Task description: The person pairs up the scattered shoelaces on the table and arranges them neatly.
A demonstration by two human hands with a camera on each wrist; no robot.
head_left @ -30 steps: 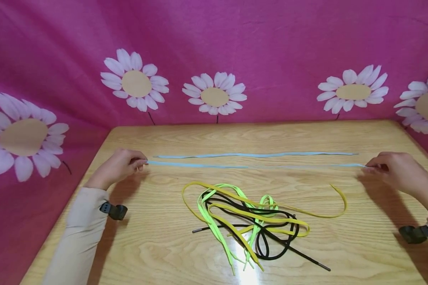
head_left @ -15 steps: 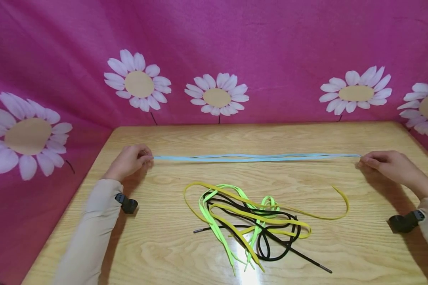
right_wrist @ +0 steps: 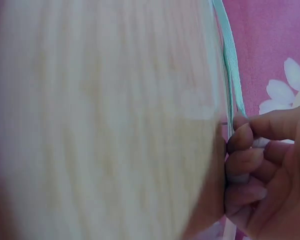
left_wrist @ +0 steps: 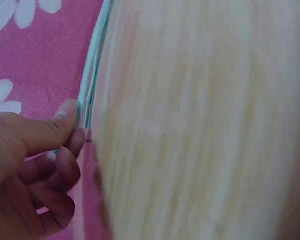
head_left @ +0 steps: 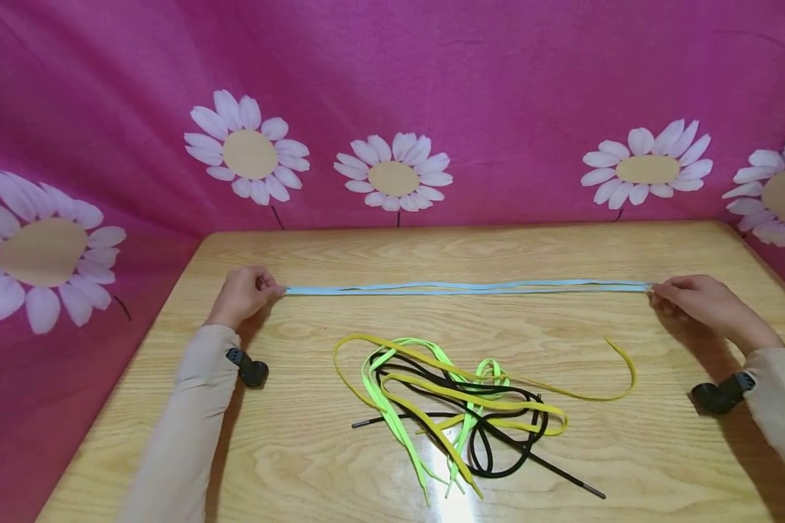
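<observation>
Two light blue flat shoelaces stretch side by side across the far part of the wooden table (head_left: 288, 450). The near blue shoelace (head_left: 458, 293) is drawn straight between both hands. My left hand (head_left: 243, 296) pinches its left end with thumb and forefinger. At the other end, my right hand (head_left: 706, 301) pinches the tip, the other fingers curled below. Just behind it runs the far blue shoelace (head_left: 576, 282), slightly wavy. In the right wrist view the held lace (right_wrist: 231, 55) comes down to the fingertips; its tip is hidden by them.
Nearer me lies a loose tangle of a yellow shoelace (head_left: 634, 374), a neon green shoelace (head_left: 402, 434) and a black round shoelace (head_left: 565, 474). A pink cloth (head_left: 517, 87) with white daisies hangs behind the table. Each sleeve carries a black wrist camera (head_left: 254, 374).
Both hands have moved slightly away from me and inward, bringing the held blue shoelace up alongside the far one. The gap between the two laces has narrowed. The tangle has stayed put.
</observation>
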